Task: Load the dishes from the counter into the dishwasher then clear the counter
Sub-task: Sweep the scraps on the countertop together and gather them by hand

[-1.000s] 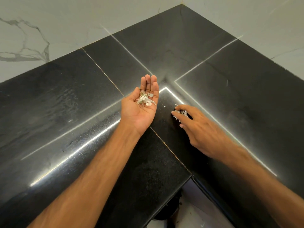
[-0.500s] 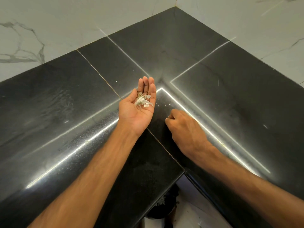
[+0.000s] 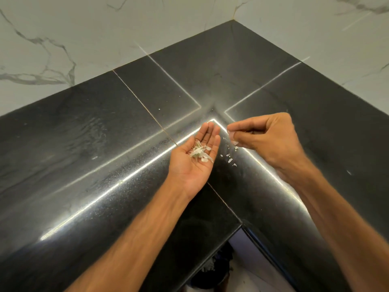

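My left hand [image 3: 189, 171] lies palm up over the inner corner of the black stone counter [image 3: 94, 148], fingers straight, with a small heap of white scraps [image 3: 200, 153] in the palm. My right hand [image 3: 267, 138] hovers just to its right, fingers curled, thumb and fingertips pinching a few white bits beside the left fingertips. Several loose white scraps [image 3: 229, 160] lie on the counter between the two hands. No dishes are in view.
White marbled wall tiles [image 3: 63, 39] back the L-shaped counter on both sides. Tiny crumbs dot the surface near the seam [image 3: 159, 109]. Below the counter's inner edge, a dark object [image 3: 212, 268] sits on the pale floor.
My right hand has lifted off the counter and come up beside my left fingertips, pinching scraps. My left hand stays palm up with its heap; some bits now lie between the hands.
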`<state>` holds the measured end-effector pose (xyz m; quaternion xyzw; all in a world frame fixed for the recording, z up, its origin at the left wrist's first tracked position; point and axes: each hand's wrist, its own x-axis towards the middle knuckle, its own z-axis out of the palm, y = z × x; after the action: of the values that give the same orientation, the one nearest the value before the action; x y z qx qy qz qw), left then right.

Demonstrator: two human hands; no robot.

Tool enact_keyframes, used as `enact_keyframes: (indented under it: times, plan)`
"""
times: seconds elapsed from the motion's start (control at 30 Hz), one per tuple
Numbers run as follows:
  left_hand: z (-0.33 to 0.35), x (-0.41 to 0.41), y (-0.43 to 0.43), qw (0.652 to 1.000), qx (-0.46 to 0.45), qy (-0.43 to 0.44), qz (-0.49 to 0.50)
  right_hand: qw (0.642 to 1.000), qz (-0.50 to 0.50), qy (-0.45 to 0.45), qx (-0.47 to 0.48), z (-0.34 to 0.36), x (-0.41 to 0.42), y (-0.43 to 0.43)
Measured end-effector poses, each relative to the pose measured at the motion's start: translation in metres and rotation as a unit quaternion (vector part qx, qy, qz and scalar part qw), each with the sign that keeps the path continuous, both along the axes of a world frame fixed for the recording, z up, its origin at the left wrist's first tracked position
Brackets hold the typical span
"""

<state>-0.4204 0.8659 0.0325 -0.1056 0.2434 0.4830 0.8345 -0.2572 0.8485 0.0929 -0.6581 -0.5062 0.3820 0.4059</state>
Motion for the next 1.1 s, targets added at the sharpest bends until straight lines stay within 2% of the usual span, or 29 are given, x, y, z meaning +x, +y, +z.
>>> enact_keyframes:
  times: [0.07,0.17,0.43,0.57,0.8,0.93,1.1]
  plan:
    - [-0.001,0.007,-0.006,1.0,0.003,0.014,-0.018,1.0,0.028,-0.012,0.001,0.003,-0.011,-0.004]
    - [0.001,0.015,-0.016,0.998,0.02,0.032,-0.05,0.995,0.047,-0.081,0.027,0.0,-0.025,-0.01]
    - [0.008,0.015,-0.022,0.997,0.022,0.016,-0.067,0.978,0.062,-0.183,0.073,-0.005,-0.033,-0.026]
    - [0.009,0.014,-0.025,0.998,0.02,0.022,-0.059,0.977,0.06,-0.187,0.078,-0.006,-0.033,-0.029]
    - [0.016,0.013,-0.029,0.997,0.036,0.025,-0.065,0.974,0.009,-0.175,0.144,-0.009,-0.029,-0.035]
    - [0.017,0.011,-0.03,0.996,0.037,0.025,-0.071,0.966,0.017,-0.2,0.162,-0.014,-0.027,-0.036]
    - [0.013,0.009,-0.033,0.997,0.017,0.015,-0.069,0.97,0.001,-0.164,0.178,-0.007,-0.025,-0.042]
